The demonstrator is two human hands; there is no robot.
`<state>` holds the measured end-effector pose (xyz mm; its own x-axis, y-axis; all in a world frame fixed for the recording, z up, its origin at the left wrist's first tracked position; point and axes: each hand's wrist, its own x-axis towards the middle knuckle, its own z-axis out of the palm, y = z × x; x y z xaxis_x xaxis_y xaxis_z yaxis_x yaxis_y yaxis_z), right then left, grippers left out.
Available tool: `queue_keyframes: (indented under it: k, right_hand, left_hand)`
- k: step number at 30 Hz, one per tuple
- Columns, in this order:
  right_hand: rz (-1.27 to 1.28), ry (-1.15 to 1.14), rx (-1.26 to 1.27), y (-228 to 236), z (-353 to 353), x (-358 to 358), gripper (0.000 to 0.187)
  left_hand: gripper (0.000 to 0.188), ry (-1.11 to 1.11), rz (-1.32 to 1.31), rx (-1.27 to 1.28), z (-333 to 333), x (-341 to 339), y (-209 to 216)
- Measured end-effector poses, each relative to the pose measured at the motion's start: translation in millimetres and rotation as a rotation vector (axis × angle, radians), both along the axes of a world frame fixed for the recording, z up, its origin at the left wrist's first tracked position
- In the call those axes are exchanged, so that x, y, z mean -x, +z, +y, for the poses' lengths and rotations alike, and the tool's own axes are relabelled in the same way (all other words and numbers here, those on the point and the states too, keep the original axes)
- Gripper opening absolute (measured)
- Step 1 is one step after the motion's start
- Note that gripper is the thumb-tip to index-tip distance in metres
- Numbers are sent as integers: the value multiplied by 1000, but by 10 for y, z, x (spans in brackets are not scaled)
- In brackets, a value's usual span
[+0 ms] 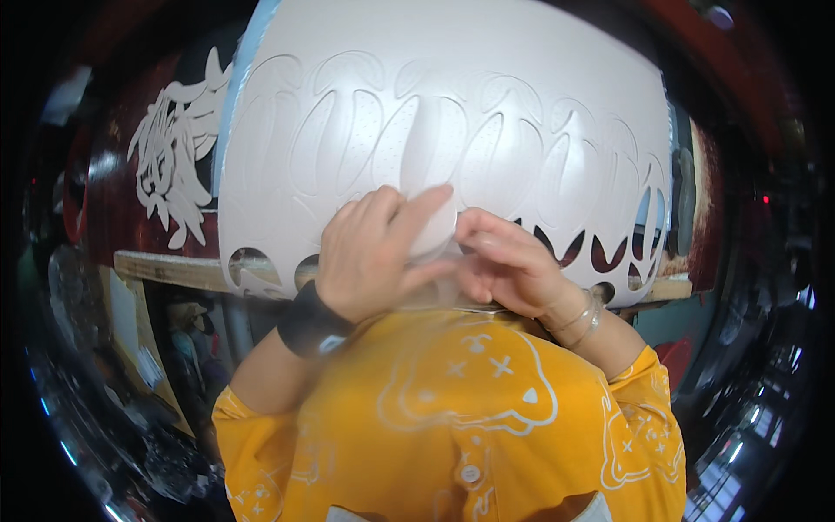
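A large white sheet [417, 43] of foam-like material lies before me, scored with rows of long, curved, sole-like shapes. Over its near edge, my left hand [370, 252], with a black band at the wrist, is closed around a smooth white cut-out piece [437, 228]; thumb and fingers lie on either side of it. My right hand [513, 261], wearing thin bracelets, has curled fingers at the right edge of that piece. Motion blurs both hands slightly. Whether the piece is single or a small stack is hidden by the fingers.
A tangled heap of thin white offcuts [174, 161] rests on the dark red surface left of the sheet. Holes where shapes are gone line the sheet's near edge, above a wooden table edge [165, 265]. Grey sole-like pieces [685, 183] lie at the right.
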<state>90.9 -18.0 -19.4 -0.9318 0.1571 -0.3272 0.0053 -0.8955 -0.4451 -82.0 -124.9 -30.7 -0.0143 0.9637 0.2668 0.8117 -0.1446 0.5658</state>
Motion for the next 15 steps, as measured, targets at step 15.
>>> queue_keyframes:
  k: [15]
  right_hand:
    - [-59, 146, -174, 24, 95, -203, 49]
  left_hand:
    - [41, -48, -131, -118, 72, 135, -203]
